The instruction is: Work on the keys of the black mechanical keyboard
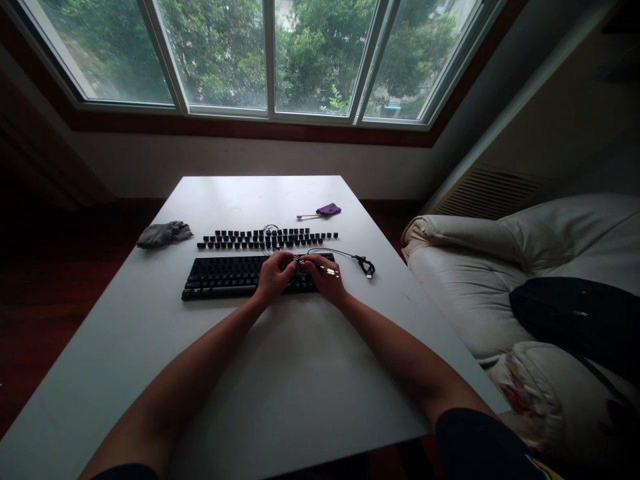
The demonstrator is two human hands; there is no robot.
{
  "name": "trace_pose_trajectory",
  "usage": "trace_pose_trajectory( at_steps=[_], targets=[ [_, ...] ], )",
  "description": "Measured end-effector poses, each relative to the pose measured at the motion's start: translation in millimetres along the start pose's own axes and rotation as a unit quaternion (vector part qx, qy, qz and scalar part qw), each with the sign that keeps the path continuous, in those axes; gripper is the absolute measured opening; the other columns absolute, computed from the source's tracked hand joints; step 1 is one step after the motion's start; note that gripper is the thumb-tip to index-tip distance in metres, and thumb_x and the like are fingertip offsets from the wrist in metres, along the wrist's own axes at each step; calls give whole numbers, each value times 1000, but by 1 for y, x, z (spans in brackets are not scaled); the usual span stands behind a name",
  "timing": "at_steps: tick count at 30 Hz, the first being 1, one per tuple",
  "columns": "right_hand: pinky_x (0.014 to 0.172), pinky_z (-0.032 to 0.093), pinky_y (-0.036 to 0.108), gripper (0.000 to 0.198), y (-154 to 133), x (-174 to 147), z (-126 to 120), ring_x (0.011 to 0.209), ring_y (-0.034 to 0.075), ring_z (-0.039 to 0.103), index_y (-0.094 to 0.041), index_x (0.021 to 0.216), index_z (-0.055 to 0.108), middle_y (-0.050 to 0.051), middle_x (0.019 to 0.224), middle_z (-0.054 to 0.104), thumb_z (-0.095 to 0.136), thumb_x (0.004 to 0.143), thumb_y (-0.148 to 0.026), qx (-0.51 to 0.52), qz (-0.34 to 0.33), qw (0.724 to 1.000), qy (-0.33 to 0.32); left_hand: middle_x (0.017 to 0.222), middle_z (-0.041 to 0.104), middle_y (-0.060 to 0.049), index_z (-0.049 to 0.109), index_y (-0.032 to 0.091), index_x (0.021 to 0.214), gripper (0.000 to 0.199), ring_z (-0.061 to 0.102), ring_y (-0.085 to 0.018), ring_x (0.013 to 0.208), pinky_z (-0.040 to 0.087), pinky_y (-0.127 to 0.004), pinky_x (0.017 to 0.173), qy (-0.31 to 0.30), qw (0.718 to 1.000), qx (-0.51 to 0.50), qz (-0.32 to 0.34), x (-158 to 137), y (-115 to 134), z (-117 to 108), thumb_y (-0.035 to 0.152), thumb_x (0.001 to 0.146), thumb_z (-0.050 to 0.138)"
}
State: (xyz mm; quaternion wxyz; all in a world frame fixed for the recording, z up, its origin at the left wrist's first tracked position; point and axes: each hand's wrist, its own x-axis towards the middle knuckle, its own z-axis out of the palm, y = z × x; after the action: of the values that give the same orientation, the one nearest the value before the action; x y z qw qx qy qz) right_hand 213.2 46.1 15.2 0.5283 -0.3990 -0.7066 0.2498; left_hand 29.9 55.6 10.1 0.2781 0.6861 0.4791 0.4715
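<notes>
A black keyboard (225, 275) lies on the white table, with both hands above its right half. My left hand (275, 275) is closed in a pinch, fingertips meeting those of the other hand. What it pinches is too small and dark to make out. In my right hand (326, 280), also closed, is a thin shiny metal tool (330, 271), whose bright ends stick out past the fingers. Behind the keyboard, loose black keycaps (240, 239) stand in rows. The keyboard's right part is partly hidden by my hands.
A black cable (367, 267) lies coiled right of the keyboard. A grey cloth (164, 235) rests at the table's left edge. Farther back lie a purple cloth (329, 209) and cotton swabs (307, 217). A pale sofa (440, 287) with a black bag (575, 320) stands at the right.
</notes>
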Motion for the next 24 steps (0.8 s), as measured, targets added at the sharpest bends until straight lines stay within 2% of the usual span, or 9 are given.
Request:
trace_pose_trajectory(
  at_steps=[5,14,19,24],
  targets=[
    [76,58,34,28,2,0,-1,81,21,71,-23,105,73,4,92,75,58,96,-46,28,37,999,-6,93,70,-3,67,21,101,19,64,-17,81,52,-29,75,-16,999,-27,-7,1,-3,1,36,90,60],
    [70,59,33,30,9,0,1,74,21,72,-24,101,72,4,84,75,57,95,-49,78,83,993,-9,87,68,-1,67,19,96,18,61,-16,78,48,-27,73,-67,994,-81,-28,6,-15,0,31,84,58],
    [70,59,34,30,9,1,2,74,21,71,-23,97,72,4,83,74,58,94,-50,89,102,991,5,91,67,-1,65,20,98,19,61,-17,82,48,-27,76,-77,993,-88,-33,8,-15,0,27,83,56],
    [71,59,34,29,6,1,2,74,21,70,-23,94,71,4,80,73,56,94,-48,99,108,989,20,85,64,0,60,20,92,11,58,-14,73,47,-26,70,-65,993,-84,-57,8,-11,0,24,84,53]
  ],
)
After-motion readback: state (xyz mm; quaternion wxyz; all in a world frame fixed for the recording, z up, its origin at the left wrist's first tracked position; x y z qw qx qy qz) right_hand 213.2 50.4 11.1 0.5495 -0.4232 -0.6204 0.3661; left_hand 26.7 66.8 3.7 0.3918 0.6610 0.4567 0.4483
